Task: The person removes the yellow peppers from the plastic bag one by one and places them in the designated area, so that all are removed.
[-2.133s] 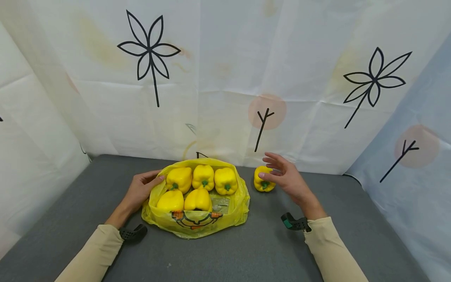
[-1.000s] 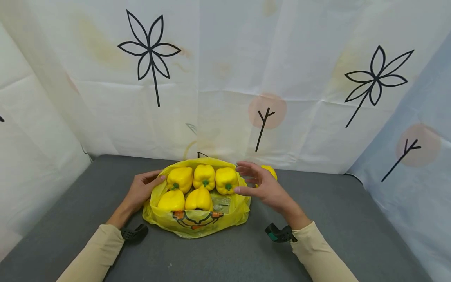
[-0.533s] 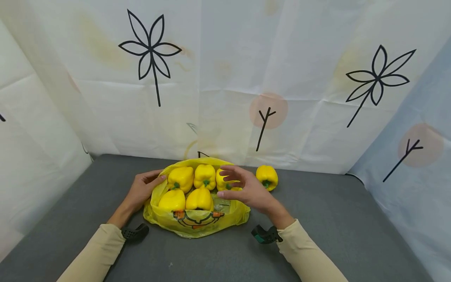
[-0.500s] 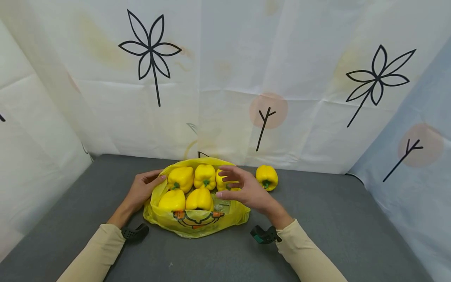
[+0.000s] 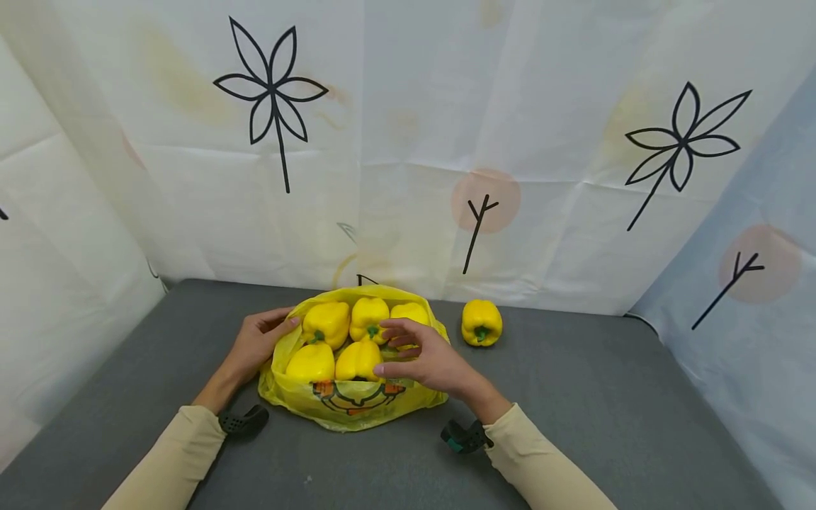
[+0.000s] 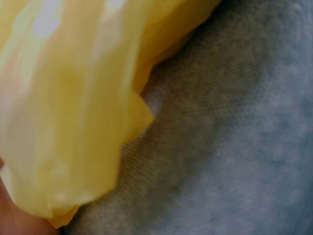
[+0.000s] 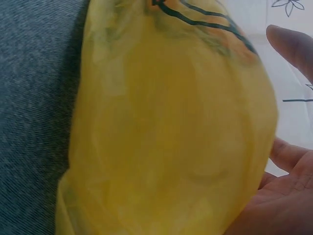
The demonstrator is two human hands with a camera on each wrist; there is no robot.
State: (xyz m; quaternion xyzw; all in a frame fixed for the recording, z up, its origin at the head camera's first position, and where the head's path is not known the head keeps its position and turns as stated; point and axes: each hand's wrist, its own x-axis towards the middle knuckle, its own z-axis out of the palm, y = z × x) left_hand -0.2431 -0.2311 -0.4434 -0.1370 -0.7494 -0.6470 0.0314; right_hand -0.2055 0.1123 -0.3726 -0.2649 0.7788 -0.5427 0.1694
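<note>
A yellow plastic bag (image 5: 408, 404) with an orange-and-black print lies with its mouth wide, several yellow bell peppers (image 5: 326, 323) in two rows inside. My left hand (image 5: 252, 346) holds its left rim, thumb on the inner side. Over the right part of the bag hovers my right hand (image 5: 433, 358), fingers loosely bent and thumb apart, nothing held; whether it touches a pepper I cannot tell. One bell pepper (image 5: 481, 323) lies outside, right of the bag. In the left wrist view the bag (image 6: 73, 112) hides most of the hand; in the right wrist view, the bag (image 7: 171, 122) hides the peppers.
The dark grey table (image 5: 612, 411) extends on both sides and in front of the bag. White cloth walls (image 5: 408, 142) with printed flowers and trees stand behind and at the sides. Each wrist wears a black band (image 5: 465, 436).
My right hand has moved left, from beside the lone bell pepper to above the bag's right part. That pepper shows fully again. The left hand stays on the bag's rim.
</note>
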